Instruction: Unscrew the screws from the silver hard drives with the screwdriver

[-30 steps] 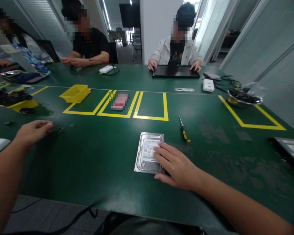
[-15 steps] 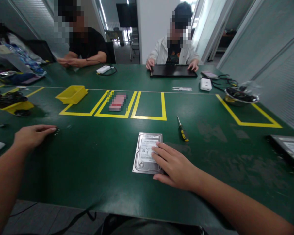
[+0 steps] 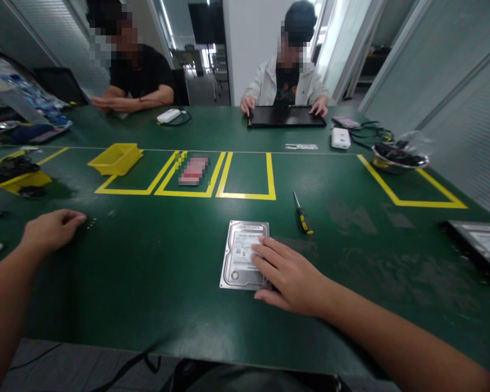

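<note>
A silver hard drive (image 3: 236, 264) with a white label lies flat on the green table. My right hand (image 3: 288, 275) rests across its right side, fingers stretched out over the label and thumb by the near right corner. Off to the left, my left hand (image 3: 53, 231) is at the table surface with thumb and fingers drawn together. Several small screws (image 3: 91, 224) lie just right of its fingertips; whether it pinches one is too small to see. A yellow-and-black screwdriver (image 3: 303, 218) lies beyond the drive, to the right.
A yellow bin (image 3: 116, 159) and a pink pixelated item (image 3: 193, 171) are near yellow tape outlines. Another drive (image 3: 479, 247) sits at far right, below a metal bowl (image 3: 400, 158) of dark parts. Opposite, one person handles a black panel (image 3: 286, 116); another sits left.
My left fingers have curled in from a reaching pinch beside the screws. My right hand stays on the hard drive. The whole view has shifted slightly.
</note>
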The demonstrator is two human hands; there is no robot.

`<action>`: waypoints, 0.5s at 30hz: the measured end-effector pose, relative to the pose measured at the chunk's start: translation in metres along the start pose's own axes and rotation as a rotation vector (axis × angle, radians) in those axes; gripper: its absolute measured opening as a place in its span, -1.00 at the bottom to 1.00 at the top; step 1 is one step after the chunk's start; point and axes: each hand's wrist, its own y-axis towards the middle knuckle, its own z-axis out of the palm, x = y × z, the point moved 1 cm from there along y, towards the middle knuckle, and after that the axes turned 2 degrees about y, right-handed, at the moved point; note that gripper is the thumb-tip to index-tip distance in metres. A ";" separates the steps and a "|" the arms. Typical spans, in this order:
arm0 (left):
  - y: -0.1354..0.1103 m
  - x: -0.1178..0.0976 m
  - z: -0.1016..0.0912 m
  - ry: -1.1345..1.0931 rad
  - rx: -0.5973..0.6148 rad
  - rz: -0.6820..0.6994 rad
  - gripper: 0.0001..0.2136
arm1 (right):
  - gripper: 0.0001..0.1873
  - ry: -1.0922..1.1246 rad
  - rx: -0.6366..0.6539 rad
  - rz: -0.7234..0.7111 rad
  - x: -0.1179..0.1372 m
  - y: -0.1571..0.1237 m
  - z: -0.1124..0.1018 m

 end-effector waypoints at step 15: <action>-0.090 -0.167 -0.067 -0.330 -0.218 0.445 -0.77 | -0.35 -0.022 -0.049 -0.026 -0.002 -0.001 0.002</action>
